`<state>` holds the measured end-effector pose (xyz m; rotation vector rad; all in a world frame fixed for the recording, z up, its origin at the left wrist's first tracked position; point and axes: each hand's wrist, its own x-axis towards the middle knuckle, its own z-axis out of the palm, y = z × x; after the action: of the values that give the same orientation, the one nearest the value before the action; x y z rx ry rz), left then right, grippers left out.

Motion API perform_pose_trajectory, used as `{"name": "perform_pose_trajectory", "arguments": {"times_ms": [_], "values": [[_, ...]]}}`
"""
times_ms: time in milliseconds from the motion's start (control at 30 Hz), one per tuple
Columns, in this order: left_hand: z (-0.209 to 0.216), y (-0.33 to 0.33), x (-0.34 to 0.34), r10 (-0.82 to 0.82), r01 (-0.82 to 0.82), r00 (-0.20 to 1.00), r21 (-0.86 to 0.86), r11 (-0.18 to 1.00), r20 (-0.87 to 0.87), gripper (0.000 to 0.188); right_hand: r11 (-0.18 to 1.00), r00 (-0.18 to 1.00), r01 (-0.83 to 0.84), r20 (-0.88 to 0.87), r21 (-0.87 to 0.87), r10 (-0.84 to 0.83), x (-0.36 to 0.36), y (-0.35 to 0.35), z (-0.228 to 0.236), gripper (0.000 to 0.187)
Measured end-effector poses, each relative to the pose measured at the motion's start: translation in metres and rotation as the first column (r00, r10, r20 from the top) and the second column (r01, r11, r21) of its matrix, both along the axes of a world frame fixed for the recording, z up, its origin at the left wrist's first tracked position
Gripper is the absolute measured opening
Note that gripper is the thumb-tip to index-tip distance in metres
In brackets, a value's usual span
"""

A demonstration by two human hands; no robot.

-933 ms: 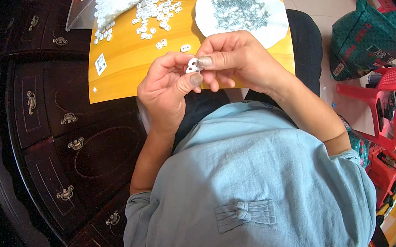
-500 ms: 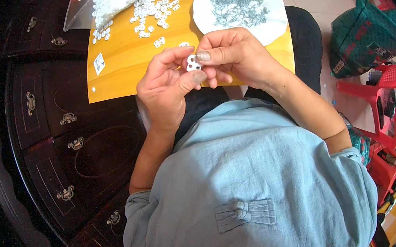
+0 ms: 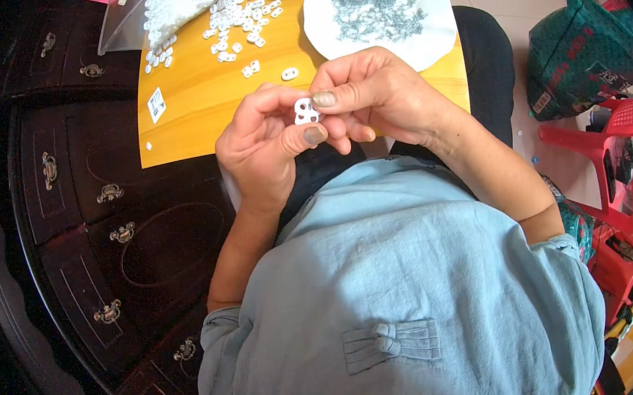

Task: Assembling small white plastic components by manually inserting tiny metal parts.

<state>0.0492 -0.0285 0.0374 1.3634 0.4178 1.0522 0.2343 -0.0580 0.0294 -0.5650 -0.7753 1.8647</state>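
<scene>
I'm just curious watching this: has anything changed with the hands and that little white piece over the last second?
Hardly anything. The left hand and right hand still pinch the small white piece between them above the lap. The loose white pieces and the plate of metal bits lie as before.

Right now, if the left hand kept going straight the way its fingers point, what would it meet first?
The left hand points up and right; its fingers already touch the small white piece, with the right hand just beyond. Past them probably lies the white plate, though depth is unclear.

white clip [image 3: 307, 111] | yellow board [image 3: 213, 91] | white plate [image 3: 427, 49] | lt-blue shirt [image 3: 429, 283]
</scene>
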Motion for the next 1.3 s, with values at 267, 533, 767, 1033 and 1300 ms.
{"name": "perform_pose_trajectory", "arguments": {"times_ms": [267, 533, 767, 1033, 1300], "values": [[0.006, -0.008, 0.01, -0.018, 0.017, 0.995, 0.009, 1.0, 0.095, 0.023, 1.0, 1.0, 0.02, -0.011, -0.006, -0.02, -0.003, -0.005, 0.005, 0.015], [-0.01, -0.002, 0.007, 0.11, -0.124, 0.992, 0.236, 0.964, 0.069, 0.025, 1.0, 0.998, 0.017, -0.064, 0.002, -0.017, -0.007, -0.009, 0.01, 0.015], [-0.016, -0.002, 0.007, 0.096, -0.105, 0.99, 0.086, 0.991, 0.099, 0.027, 0.998, 0.999, 0.038, -0.029, -0.042, -0.04, -0.01, -0.008, 0.011, 0.016], [-0.015, 0.021, -0.029, 0.36, -0.271, 0.881, 0.293, 0.917, -0.308, 0.024, 0.387, 0.259, 0.122, 0.347, 0.914, -0.901, 0.046, 0.051, 0.069, 0.016], [-0.038, 0.038, -0.031, 0.634, -0.316, 0.651, 0.61, 0.727, -0.417, 0.009, 0.221, -0.519, -0.369, -0.003, 0.903, -0.855, 0.119, 0.139, 0.112, 0.007]]}}
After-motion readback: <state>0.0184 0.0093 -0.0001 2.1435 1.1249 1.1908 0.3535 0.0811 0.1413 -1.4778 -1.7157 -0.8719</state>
